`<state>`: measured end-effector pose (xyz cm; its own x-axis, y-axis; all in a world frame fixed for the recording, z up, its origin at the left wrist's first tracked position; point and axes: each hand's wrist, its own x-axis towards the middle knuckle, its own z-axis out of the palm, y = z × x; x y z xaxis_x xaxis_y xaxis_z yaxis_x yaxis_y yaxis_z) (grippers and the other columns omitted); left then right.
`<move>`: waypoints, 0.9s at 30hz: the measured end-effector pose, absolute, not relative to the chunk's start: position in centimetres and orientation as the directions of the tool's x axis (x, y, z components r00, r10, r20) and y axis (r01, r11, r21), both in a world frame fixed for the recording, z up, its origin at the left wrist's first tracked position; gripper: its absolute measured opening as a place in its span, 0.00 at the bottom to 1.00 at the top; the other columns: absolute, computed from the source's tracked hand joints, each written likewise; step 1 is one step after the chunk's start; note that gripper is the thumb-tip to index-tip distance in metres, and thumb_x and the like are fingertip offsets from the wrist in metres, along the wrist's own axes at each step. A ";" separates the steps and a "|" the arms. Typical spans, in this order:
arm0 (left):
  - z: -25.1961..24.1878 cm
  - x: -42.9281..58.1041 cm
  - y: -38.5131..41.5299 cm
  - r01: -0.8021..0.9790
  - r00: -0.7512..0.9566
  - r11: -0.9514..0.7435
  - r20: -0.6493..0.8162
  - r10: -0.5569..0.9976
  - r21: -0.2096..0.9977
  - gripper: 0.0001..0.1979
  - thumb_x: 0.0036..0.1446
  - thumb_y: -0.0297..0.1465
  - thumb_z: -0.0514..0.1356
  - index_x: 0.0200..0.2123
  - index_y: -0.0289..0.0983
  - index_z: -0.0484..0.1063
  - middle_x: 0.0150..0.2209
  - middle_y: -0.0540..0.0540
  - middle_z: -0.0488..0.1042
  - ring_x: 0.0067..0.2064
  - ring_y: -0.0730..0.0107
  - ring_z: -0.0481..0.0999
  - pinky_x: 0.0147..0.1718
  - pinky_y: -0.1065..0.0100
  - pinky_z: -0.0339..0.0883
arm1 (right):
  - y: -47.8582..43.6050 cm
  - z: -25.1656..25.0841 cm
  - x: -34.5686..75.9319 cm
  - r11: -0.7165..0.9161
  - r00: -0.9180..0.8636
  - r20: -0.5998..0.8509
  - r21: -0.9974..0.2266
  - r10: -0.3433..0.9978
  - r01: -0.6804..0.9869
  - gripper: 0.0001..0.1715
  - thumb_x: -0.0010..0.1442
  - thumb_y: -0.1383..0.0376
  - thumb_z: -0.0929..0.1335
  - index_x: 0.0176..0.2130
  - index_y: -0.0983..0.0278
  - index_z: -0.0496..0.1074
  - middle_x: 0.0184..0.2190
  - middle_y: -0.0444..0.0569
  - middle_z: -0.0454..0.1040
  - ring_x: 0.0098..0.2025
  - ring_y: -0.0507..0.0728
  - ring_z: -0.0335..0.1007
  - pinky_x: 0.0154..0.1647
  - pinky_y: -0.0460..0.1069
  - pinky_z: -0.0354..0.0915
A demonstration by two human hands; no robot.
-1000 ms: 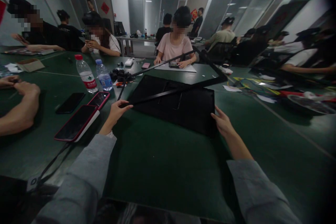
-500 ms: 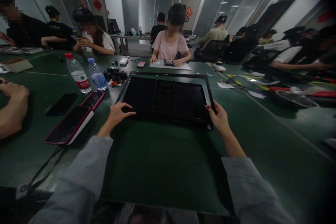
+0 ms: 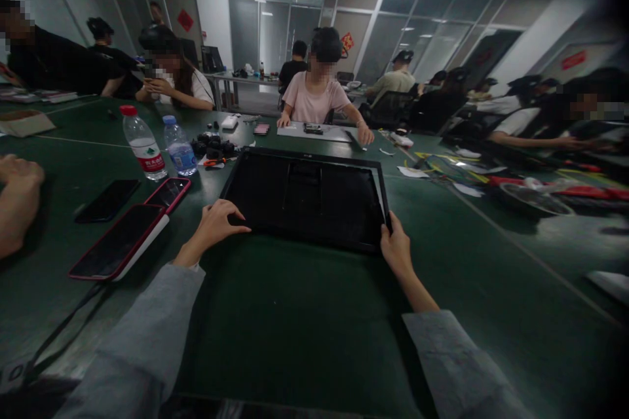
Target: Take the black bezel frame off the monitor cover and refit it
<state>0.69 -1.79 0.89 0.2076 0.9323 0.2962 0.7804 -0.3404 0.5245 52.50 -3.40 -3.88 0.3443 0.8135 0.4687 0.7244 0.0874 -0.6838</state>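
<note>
A black monitor bezel (image 3: 314,156) lies over a black monitor back cover (image 3: 341,200) in front of me. The cover's recessed middle section shows through the frame's opening. Along the right side a slim gap shows between the bezel and the cover. My left hand (image 3: 213,226) pinches the bezel at its near left corner, thumb and fingers closed on the edge. My right hand (image 3: 397,245) grips the bezel's right side near the front corner, fingers wrapped round it. Whether the two parts touch all along the near edge is too dark to tell.
Phones in red cases (image 3: 120,242), a dark phone (image 3: 108,201) and two bottles (image 3: 145,150) stand or lie to the left. Orange-handled pliers (image 3: 215,162) lie beyond. Cables and a round basket (image 3: 533,200) are at right. A co-worker (image 3: 314,95) sits opposite.
The bezel has come down and shifted slightly left over the back cover, so the gap at the right is narrower. Both hands keep hold. The co-worker opposite has reached one arm out sideways.
</note>
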 end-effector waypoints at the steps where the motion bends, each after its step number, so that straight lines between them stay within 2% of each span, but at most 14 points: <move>1: 0.8 0.7 -1.8 0.783 0.211 -0.340 0.292 0.933 0.521 0.18 0.47 0.48 0.77 0.35 0.44 0.82 0.49 0.42 0.81 0.60 0.43 0.71 0.61 0.41 0.56 | -3.4 -4.0 52.5 0.088 0.341 0.467 -0.684 0.816 0.725 0.37 0.66 0.52 0.62 0.68 0.66 0.68 0.62 0.65 0.74 0.65 0.73 0.72 0.70 0.71 0.62; 5: 0.5 0.6 -1.7 0.778 0.237 -0.353 0.278 0.931 0.520 0.18 0.48 0.49 0.76 0.35 0.45 0.82 0.51 0.42 0.79 0.61 0.42 0.70 0.61 0.39 0.57 | -3.0 -4.5 52.7 0.096 0.344 0.470 -0.691 0.813 0.717 0.36 0.65 0.53 0.64 0.67 0.64 0.69 0.60 0.64 0.77 0.63 0.72 0.73 0.69 0.71 0.63; 7: 0.2 0.5 -1.5 0.766 0.234 -0.367 0.302 0.924 0.529 0.18 0.50 0.49 0.75 0.38 0.46 0.83 0.55 0.41 0.78 0.64 0.41 0.68 0.63 0.38 0.56 | -2.6 -4.8 53.0 0.100 0.345 0.480 -0.686 0.806 0.721 0.35 0.64 0.54 0.64 0.66 0.64 0.70 0.60 0.63 0.77 0.62 0.71 0.74 0.69 0.70 0.64; 10: -0.4 0.0 -0.7 0.757 0.056 -0.317 0.427 0.903 0.571 0.22 0.56 0.48 0.71 0.51 0.45 0.82 0.61 0.38 0.74 0.68 0.41 0.65 0.66 0.40 0.56 | -2.0 -5.2 53.6 0.105 0.343 0.492 -0.678 0.800 0.727 0.35 0.63 0.55 0.64 0.64 0.66 0.72 0.61 0.63 0.77 0.62 0.70 0.74 0.68 0.70 0.64; 12: -1.0 -0.5 -0.1 0.739 -0.121 -0.232 0.463 0.878 0.633 0.26 0.59 0.46 0.69 0.57 0.41 0.79 0.61 0.35 0.74 0.66 0.44 0.68 0.66 0.44 0.59 | -1.7 -5.3 53.9 0.113 0.343 0.489 -0.688 0.802 0.717 0.35 0.63 0.55 0.64 0.64 0.67 0.72 0.60 0.63 0.77 0.62 0.69 0.74 0.69 0.69 0.65; 13: -1.2 -0.8 0.3 0.713 -0.182 -0.187 0.436 0.881 0.676 0.26 0.60 0.45 0.67 0.58 0.39 0.78 0.61 0.34 0.75 0.63 0.45 0.72 0.64 0.47 0.62 | -1.6 -5.4 54.1 0.119 0.339 0.485 -0.694 0.806 0.710 0.35 0.63 0.55 0.65 0.64 0.67 0.72 0.60 0.64 0.77 0.62 0.69 0.74 0.69 0.68 0.65; 15: -1.6 -1.2 0.7 0.653 -0.229 -0.116 0.341 0.912 0.749 0.27 0.61 0.45 0.65 0.58 0.35 0.78 0.57 0.33 0.78 0.55 0.48 0.79 0.58 0.51 0.69 | -1.3 -5.5 54.5 0.135 0.320 0.482 -0.697 0.816 0.704 0.35 0.63 0.55 0.65 0.64 0.67 0.71 0.60 0.64 0.77 0.62 0.69 0.74 0.69 0.68 0.64; 18: -1.8 -1.2 0.8 0.632 -0.209 -0.079 0.268 0.940 0.771 0.25 0.60 0.47 0.65 0.54 0.37 0.81 0.50 0.37 0.83 0.48 0.49 0.82 0.52 0.55 0.72 | -0.6 -5.6 55.2 0.156 0.283 0.492 -0.676 0.823 0.720 0.34 0.63 0.56 0.65 0.64 0.66 0.71 0.61 0.63 0.76 0.62 0.69 0.74 0.69 0.69 0.64; 22: -1.5 -0.5 0.3 0.672 -0.194 -0.098 0.302 0.933 0.734 0.23 0.62 0.48 0.63 0.51 0.41 0.83 0.48 0.40 0.85 0.46 0.49 0.82 0.49 0.57 0.72 | 1.2 -5.9 56.3 0.168 0.267 0.477 -0.690 0.837 0.704 0.34 0.62 0.56 0.67 0.64 0.64 0.71 0.60 0.62 0.77 0.63 0.69 0.74 0.69 0.70 0.65; 27: -1.4 0.4 -0.1 0.717 -0.198 -0.117 0.362 0.911 0.687 0.23 0.63 0.50 0.61 0.51 0.42 0.84 0.49 0.39 0.85 0.45 0.49 0.82 0.49 0.57 0.71 | 3.2 -6.1 57.9 0.203 0.246 0.443 -0.747 0.862 0.633 0.33 0.61 0.55 0.68 0.63 0.62 0.70 0.58 0.59 0.79 0.64 0.68 0.73 0.69 0.70 0.65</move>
